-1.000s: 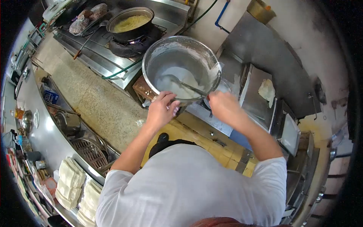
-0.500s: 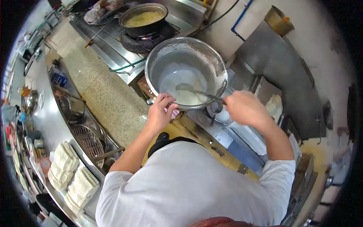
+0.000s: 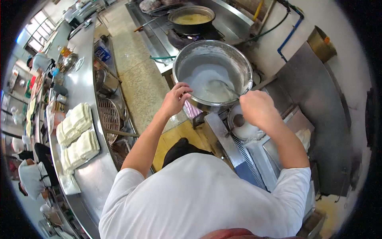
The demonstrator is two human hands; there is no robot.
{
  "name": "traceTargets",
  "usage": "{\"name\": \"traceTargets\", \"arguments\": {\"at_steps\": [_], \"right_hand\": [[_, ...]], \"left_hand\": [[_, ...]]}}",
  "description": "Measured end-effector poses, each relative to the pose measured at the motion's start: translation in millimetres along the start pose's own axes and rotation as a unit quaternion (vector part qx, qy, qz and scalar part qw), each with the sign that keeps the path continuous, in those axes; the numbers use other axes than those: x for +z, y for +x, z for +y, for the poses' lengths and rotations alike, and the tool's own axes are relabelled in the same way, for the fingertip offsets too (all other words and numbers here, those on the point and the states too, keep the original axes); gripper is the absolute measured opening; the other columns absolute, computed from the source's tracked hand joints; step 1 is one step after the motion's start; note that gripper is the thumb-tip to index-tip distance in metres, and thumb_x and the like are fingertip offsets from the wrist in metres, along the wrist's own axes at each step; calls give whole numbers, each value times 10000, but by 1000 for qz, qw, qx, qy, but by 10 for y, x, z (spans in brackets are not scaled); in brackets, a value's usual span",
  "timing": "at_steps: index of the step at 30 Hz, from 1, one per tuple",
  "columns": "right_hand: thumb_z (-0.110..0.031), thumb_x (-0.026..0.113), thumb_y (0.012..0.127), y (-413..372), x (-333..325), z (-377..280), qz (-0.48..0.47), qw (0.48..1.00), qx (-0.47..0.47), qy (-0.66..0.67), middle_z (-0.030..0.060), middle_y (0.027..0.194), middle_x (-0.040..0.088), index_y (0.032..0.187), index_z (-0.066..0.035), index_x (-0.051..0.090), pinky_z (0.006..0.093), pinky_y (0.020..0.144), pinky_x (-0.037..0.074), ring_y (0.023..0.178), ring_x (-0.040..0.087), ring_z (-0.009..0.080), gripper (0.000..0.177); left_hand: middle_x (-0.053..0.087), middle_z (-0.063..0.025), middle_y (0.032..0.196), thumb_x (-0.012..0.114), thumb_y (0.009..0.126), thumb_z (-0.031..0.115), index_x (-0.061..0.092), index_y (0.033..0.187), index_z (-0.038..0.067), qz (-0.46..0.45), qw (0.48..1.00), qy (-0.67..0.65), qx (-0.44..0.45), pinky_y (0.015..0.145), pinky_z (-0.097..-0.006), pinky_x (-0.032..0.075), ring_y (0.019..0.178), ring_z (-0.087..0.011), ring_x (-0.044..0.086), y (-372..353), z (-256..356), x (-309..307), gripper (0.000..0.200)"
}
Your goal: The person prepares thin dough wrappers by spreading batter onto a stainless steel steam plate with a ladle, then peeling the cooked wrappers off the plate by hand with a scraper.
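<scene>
A large metal mixing bowl [image 3: 175,68] sits in front of me, holding a whitish liquid [image 3: 201,75], its inner wall smeared with white. My left hand [image 3: 174,100] grips the bowl's near-left rim, fingers bent over the edge. Below that hand hangs a pink-and-white striped cloth [image 3: 192,110]. At the near-right rim, my right hand [image 3: 256,108] is wrapped round the handle of a metal ladle [image 3: 230,89]. The ladle's head dips into the liquid near the bowl's middle. Under my right wrist stands a smaller round vessel [image 3: 248,132] with white contents.
Beyond the bowl, a dark pot [image 3: 191,29] of yellowish liquid sits over a lit burner. Folded white sheets [image 3: 81,150] lie stacked on the long steel counter [image 3: 104,181] at left. Two people [image 3: 34,175] are past that counter. A metal bucket [image 3: 321,44] stands at upper right.
My view has swung left, so the bowl and stove appear farther right. Within the bowl, the ladle's head has shifted slightly right and away from me. Both hands keep their grip.
</scene>
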State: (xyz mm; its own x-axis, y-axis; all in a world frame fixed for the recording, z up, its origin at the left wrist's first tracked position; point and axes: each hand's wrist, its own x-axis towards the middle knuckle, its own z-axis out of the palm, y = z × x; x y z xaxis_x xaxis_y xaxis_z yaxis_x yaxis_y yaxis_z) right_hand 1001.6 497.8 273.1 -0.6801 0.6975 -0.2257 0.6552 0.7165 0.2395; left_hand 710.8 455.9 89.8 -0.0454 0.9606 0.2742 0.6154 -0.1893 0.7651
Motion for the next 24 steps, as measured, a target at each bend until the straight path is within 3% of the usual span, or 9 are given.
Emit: {"name": "traceTargets", "arguments": {"at_steps": [3,7,12,13,16,18,24], "right_hand": [[-69,663,799,-60,-136,0,-7,1000,11,20,163,845,748,830,-53,767,406,755,602,846,747,314,109],[-72,650,808,34,124,-202,36,998,15,48,174,839,744,812,-52,761,416,742,603,808,743,331,113],[-109,632,836,142,709,-474,117,990,77,-8,198,859,743,943,-10,706,406,689,609,764,750,315,163],[-118,629,852,159,726,-406,89,993,72,-17,196,870,745,1013,4,673,393,671,611,791,756,299,207],[-89,602,858,155,519,-207,28,995,93,-6,202,918,746,878,-39,758,451,778,600,880,744,354,165],[-89,608,833,143,243,-128,-22,995,102,3,237,929,732,895,-1,753,474,839,577,913,719,408,180],[-188,632,899,134,-362,-436,-101,990,96,23,248,988,718,988,10,737,489,906,544,977,696,409,241]], "left_hand": [[623,-105,1246,661,959,177,709,1117,66,-5,1000,7,6,859,-387,543,990,-297,673,22,-34,-16,199],[612,-103,1243,658,969,185,697,1112,49,-12,999,32,6,870,-370,536,1017,-280,659,-7,-15,-30,202],[624,-92,1228,679,952,208,699,1111,64,8,1000,22,12,897,-384,522,1042,-304,657,-70,-17,-50,215],[627,-94,1228,676,952,216,701,1106,65,0,1000,19,7,908,-390,520,1055,-310,655,-79,-10,-57,217],[633,-100,1230,659,958,242,707,1096,68,-2,999,36,21,937,-412,516,1091,-323,646,-93,5,-99,227],[631,-99,1216,638,964,246,709,1092,70,-6,999,33,36,938,-422,517,1101,-327,637,-51,-64,-64,229],[622,-112,1182,640,960,253,704,1066,65,-5,999,-9,41,917,-431,521,1068,-333,638,-71,-75,-92,225]]}}
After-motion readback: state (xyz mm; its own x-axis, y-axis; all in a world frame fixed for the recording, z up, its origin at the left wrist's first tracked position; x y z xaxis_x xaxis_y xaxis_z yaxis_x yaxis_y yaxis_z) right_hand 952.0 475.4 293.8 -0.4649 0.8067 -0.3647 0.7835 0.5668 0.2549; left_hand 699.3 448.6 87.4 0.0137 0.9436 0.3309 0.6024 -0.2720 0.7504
